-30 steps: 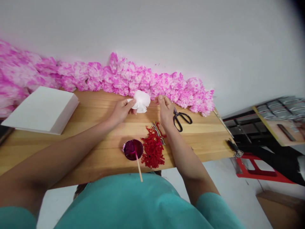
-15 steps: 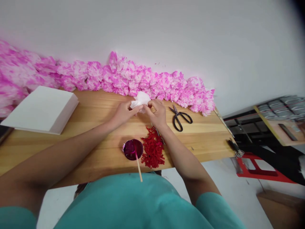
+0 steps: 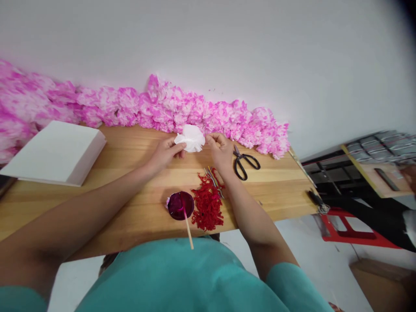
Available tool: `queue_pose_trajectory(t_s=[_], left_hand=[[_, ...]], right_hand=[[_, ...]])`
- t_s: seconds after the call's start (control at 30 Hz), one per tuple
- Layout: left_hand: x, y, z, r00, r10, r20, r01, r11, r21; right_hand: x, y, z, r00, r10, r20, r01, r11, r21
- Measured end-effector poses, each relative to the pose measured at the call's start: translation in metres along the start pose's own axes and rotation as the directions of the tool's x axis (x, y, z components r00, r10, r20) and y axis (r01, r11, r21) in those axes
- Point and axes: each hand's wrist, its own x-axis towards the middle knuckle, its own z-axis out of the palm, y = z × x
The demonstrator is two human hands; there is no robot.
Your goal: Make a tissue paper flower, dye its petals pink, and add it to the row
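Observation:
A ruffled white paper piece (image 3: 191, 138) is spread out above the wooden table (image 3: 136, 151). My left hand (image 3: 167, 151) pinches it at its left edge, thumb on top. My right hand (image 3: 220, 147) is at the paper's right edge with thumb and fingertips together; whether they grip the edge is too small to tell. Nearer my body sit a dark bowl of magenta liquid (image 3: 177, 206) with a stick (image 3: 188, 232) leaning out and a heap of red yarn-like pieces (image 3: 208, 208). Thin wire-like sticks (image 3: 213, 180) lie on the heap's top.
Black-handled scissors (image 3: 246, 162) lie right of my right hand. Many pink-and-white paper flowers (image 3: 195, 110) line the wall side. A thick stack of white paper (image 3: 58, 149) is at the left. Beyond the table's right end are a red stool (image 3: 351, 232) and someone's dark-clothed leg (image 3: 373, 219).
The white paper has opened from a bunched shape into a flatter, rounder one. My hands have moved apart, the right one shifting rightward.

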Motion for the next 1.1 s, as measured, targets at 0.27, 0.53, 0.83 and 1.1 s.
queue_pose_trajectory(t_s=[0.27, 0.53, 0.83, 1.1], left_hand=[[0.003, -0.002, -0.003, 1.0, -0.013, 0.004, 0.014, 0.991, -0.132], [0.002, 0.001, -0.001, 1.0, -0.011, 0.018, 0.012, 0.998, -0.056], [0.004, -0.003, 0.002, 0.998, -0.065, -0.002, 0.065, 0.994, 0.092], [0.009, -0.007, -0.006, 0.999, -0.032, 0.019, 0.035, 0.991, -0.128]], right_hand=[[-0.001, -0.006, -0.005, 0.991, -0.129, 0.018, 0.13, 0.984, -0.123], [-0.009, -0.01, 0.006, 0.955, -0.253, 0.152, 0.286, 0.921, -0.264], [-0.01, -0.008, 0.007, 0.97, -0.174, 0.172, 0.215, 0.94, -0.263], [0.004, 0.008, -0.001, 1.0, -0.005, -0.007, 0.004, 0.994, -0.113]])
